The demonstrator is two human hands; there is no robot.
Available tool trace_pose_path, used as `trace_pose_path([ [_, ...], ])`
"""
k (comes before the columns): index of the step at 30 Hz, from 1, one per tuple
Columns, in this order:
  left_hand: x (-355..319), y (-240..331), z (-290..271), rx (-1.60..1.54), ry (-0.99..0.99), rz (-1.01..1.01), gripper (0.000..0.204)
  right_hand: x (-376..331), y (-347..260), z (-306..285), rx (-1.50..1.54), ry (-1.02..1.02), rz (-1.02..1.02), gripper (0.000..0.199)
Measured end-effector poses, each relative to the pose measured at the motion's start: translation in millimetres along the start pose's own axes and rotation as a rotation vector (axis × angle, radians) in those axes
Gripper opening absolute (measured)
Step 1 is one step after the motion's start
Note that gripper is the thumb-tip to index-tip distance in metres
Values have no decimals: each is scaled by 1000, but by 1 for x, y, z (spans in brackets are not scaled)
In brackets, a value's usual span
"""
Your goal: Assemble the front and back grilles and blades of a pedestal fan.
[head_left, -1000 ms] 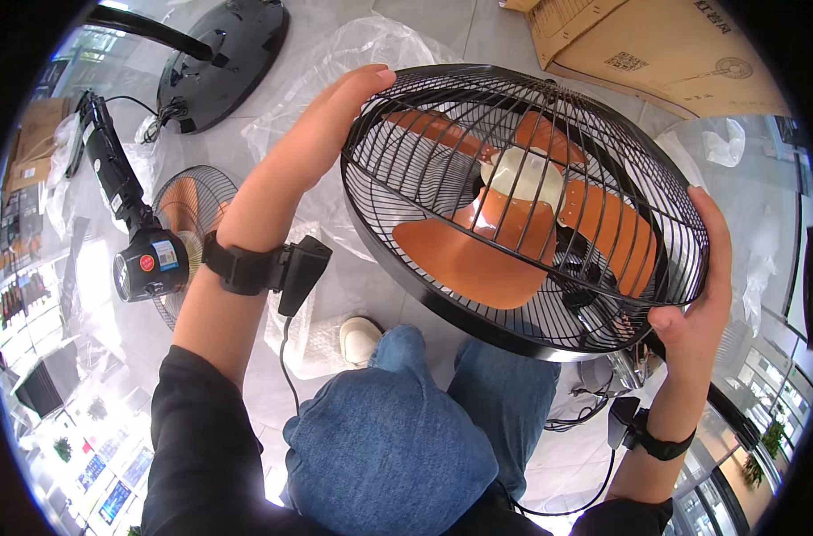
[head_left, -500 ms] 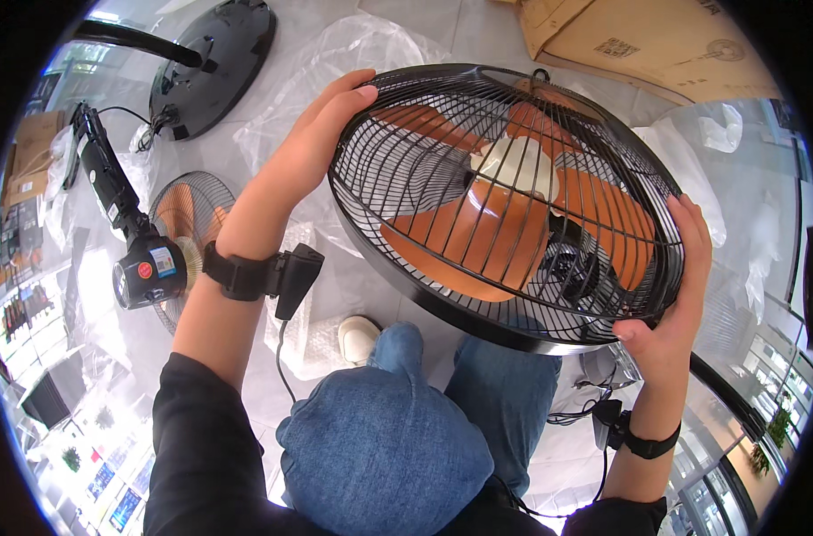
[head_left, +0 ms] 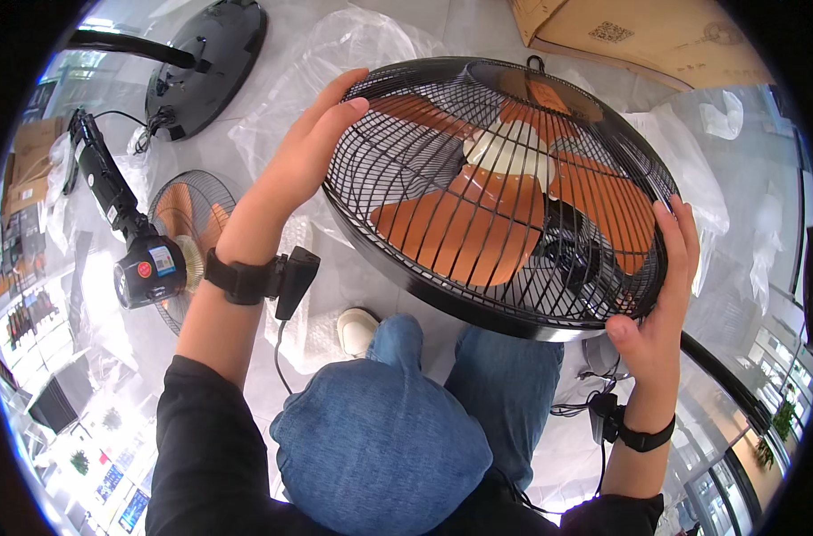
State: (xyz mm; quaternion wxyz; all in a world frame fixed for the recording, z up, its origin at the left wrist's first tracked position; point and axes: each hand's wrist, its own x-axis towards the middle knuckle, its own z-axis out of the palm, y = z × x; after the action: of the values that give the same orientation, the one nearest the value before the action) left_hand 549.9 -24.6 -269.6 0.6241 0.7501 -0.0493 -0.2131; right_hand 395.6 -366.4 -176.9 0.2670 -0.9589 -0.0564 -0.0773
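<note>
A large fan head (head_left: pixel 460 237) fills the middle of the view, tilted, with a black wire cage around orange blades and a cream hub. My left hand (head_left: pixel 310 152) is closed on the cage's upper left rim. On the opposite side, my right hand (head_left: pixel 655 326) grips the lower right rim, thumb toward the near edge and fingers along the outside. A dark motor part (head_left: pixel 574 246) shows through the wires behind the blades. A small black loop (head_left: pixel 535 63) stands up at the cage's far edge.
At left, a second fan (head_left: pixel 192 210) with a black motor housing lies on the floor. Behind it is a round black base (head_left: pixel 212 76) with a pole. Clear plastic wrap (head_left: pixel 290 98) spreads nearby. A cardboard box (head_left: pixel 630 36) stands at the far right. My denim-clad knee (head_left: pixel 380 438) is below.
The fan head has shifted slightly left and away from me, and its tilt has changed a little. Both hands have kept their grip, the right one moving left with the rim.
</note>
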Motion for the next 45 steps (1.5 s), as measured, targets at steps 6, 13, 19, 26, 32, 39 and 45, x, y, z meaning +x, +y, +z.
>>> trace_pose_path([
  [6,2,0,-4,11,-56,7,61,-4,3,-1,30,-44,19,94],
  [13,6,-4,-8,124,-55,-21,56,0,-5,-12,37,-149,69,80],
  [19,5,-2,-4,-55,-54,-43,53,3,-1,-11,64,-204,89,77],
  [26,2,-4,0,-107,4,-82,53,3,8,6,116,-34,3,68],
  [32,-9,-8,3,-232,327,-280,48,2,33,10,233,153,205,59],
  [39,-48,1,19,49,239,-139,50,11,89,4,850,185,1102,38],
  [45,-55,-15,-2,323,79,-51,63,13,96,5,738,136,1188,32],
])
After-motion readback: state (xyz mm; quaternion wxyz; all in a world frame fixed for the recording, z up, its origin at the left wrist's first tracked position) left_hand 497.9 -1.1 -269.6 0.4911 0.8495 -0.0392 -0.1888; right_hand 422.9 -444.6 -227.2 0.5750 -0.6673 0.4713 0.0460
